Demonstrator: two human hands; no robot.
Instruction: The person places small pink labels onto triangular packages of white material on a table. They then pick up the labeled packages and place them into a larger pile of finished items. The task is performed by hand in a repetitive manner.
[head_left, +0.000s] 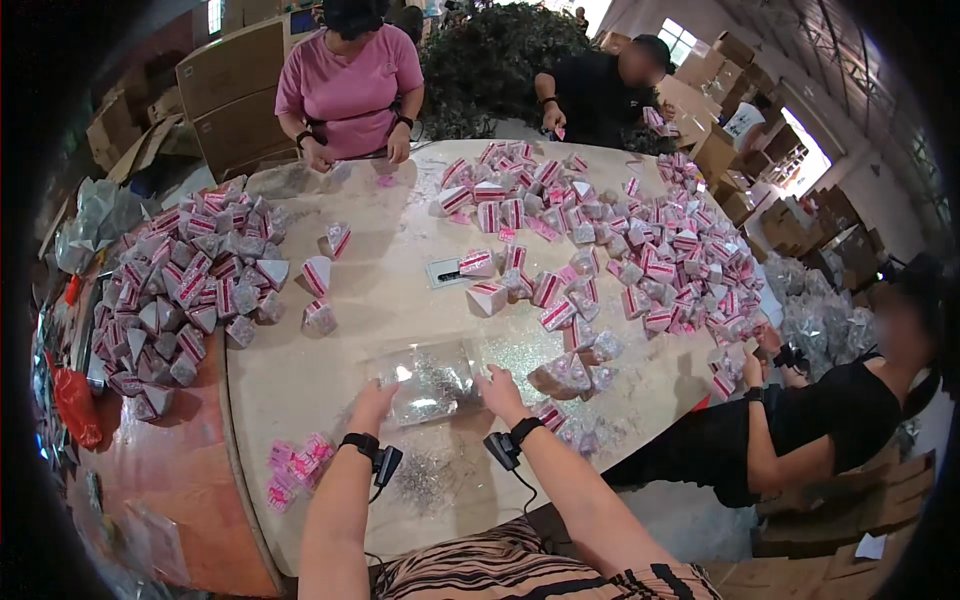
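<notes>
Between my two hands, low over the near part of the table, is a clear plastic bag with silvery glitter showing in or through it. My left hand grips its left edge, and my right hand has its fingers at the right edge. A dark wrist strap with a small black device sits on each wrist. Just right of my right hand lie wedge-shaped packs, pale with pink striped labels. Pink printed cards lie in a small pile left of my left forearm.
A big heap of similar packs covers the left side, and another heap fills the right. Loose glitter is scattered near me. Co-workers stand at the far side and at the right edge. Cardboard boxes surround the table.
</notes>
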